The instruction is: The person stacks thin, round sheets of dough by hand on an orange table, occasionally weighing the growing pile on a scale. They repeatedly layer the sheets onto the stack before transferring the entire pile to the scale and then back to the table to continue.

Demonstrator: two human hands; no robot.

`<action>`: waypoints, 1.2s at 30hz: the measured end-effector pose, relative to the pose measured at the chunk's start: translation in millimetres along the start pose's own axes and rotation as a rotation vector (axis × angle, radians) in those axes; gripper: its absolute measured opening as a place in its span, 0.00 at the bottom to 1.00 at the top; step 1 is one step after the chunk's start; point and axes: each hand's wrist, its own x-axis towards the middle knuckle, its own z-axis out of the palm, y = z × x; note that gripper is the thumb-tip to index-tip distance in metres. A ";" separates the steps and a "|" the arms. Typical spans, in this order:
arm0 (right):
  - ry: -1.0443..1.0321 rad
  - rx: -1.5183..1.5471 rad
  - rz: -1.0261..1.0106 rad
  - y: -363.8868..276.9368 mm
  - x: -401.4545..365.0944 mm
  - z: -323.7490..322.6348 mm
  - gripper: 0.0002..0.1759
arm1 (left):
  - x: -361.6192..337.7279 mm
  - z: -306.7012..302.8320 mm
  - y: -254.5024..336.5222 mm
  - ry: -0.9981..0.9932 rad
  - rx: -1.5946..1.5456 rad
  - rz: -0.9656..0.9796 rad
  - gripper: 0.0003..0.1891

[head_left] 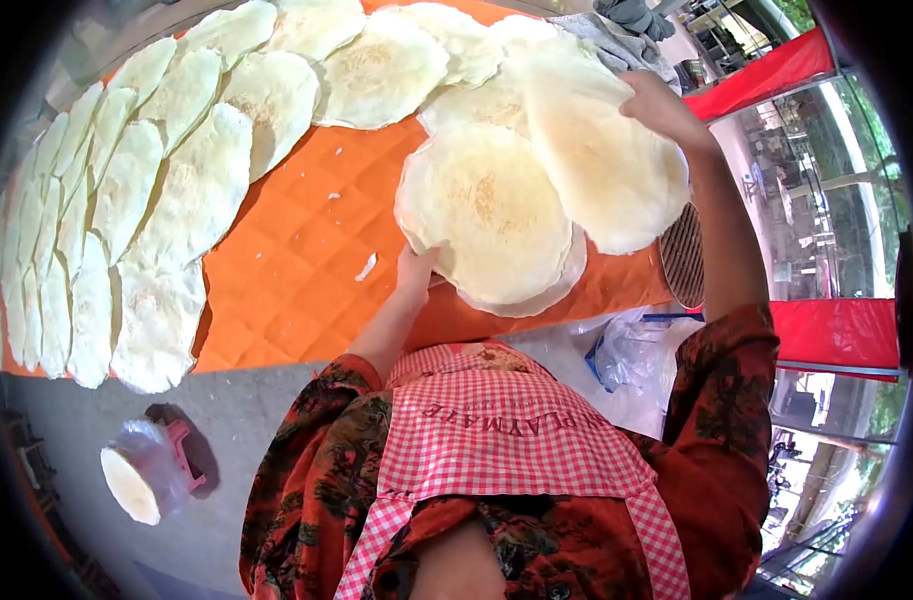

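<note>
We have our left hand (417, 272) by the near edge of the table (287, 290), forearm (383, 328) slanting forward; our right arm (727, 230) extends farther, right hand (662, 105) pinching near the right edge.

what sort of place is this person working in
Probably a small flatbread-making workspace, perhaps partly open-air: thin round sheets overlap in rows on an orange cover, the person wears a checked apron, and greenery shows beyond.
</note>
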 end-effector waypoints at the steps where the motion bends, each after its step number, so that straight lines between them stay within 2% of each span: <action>1: 0.061 -0.023 -0.007 -19.0 -12.0 4.5 0.25 | 2.1 -3.9 -1.4 -0.031 -0.004 0.001 0.22; 2: 0.121 -0.045 -0.012 -28.6 -23.4 9.9 0.23 | 3.3 -6.0 -1.9 -0.062 -0.007 0.001 0.23; 4: 0.328 -0.269 -0.189 -0.1 -5.9 87.3 0.23 | -10.4 1.1 11.9 -0.072 -0.065 -0.043 0.23; 5: 0.217 -0.069 0.098 -55.8 -24.0 115.4 0.24 | -17.0 3.4 18.7 -0.074 -0.096 -0.062 0.24; 6: 0.269 -0.133 0.008 -77.0 -32.7 152.1 0.20 | -20.5 0.5 22.1 -0.124 -0.154 -0.089 0.25; 7: 0.103 0.164 0.149 -100.9 -32.4 177.0 0.17 | -23.1 -4.0 26.3 -0.175 -0.208 -0.115 0.25; 8: 0.141 0.110 -0.032 -81.1 -12.1 235.7 0.16 | -23.7 -7.7 29.8 -0.227 -0.262 -0.141 0.26; 9: 0.114 -0.074 -0.086 -71.9 4.7 287.2 0.14 | -18.5 -12.9 26.6 -0.248 -0.267 -0.137 0.25; 11: 0.135 -0.189 -0.139 -89.3 -0.2 321.9 0.12 | -4.8 -25.2 12.3 -0.289 -0.282 -0.134 0.24; 14: 0.078 -0.180 -0.126 -96.8 -4.1 321.1 0.11 | -5.0 -21.9 6.9 -0.207 -0.201 -0.101 0.22; 18: 0.111 -0.111 -0.211 -88.5 -3.6 303.2 0.11 | -8.0 -18.4 12.1 -0.251 -0.180 -0.083 0.18; 24: 0.065 -0.096 -0.133 -95.9 -5.9 302.9 0.13 | -10.6 -10.5 13.8 -0.171 -0.144 -0.073 0.17; 27: 0.153 -0.110 -0.140 -87.6 -5.2 299.5 0.13 | -5.2 -12.4 6.2 -0.159 -0.116 -0.045 0.18; 30: 0.107 -0.167 -0.104 -100.3 -13.5 272.0 0.14 | -2.7 -12.5 2.9 -0.161 -0.110 -0.023 0.18; 36: 0.035 -0.228 -0.164 -112.5 -1.8 294.8 0.17 | -9.0 -7.2 7.6 -0.120 -0.059 0.008 0.17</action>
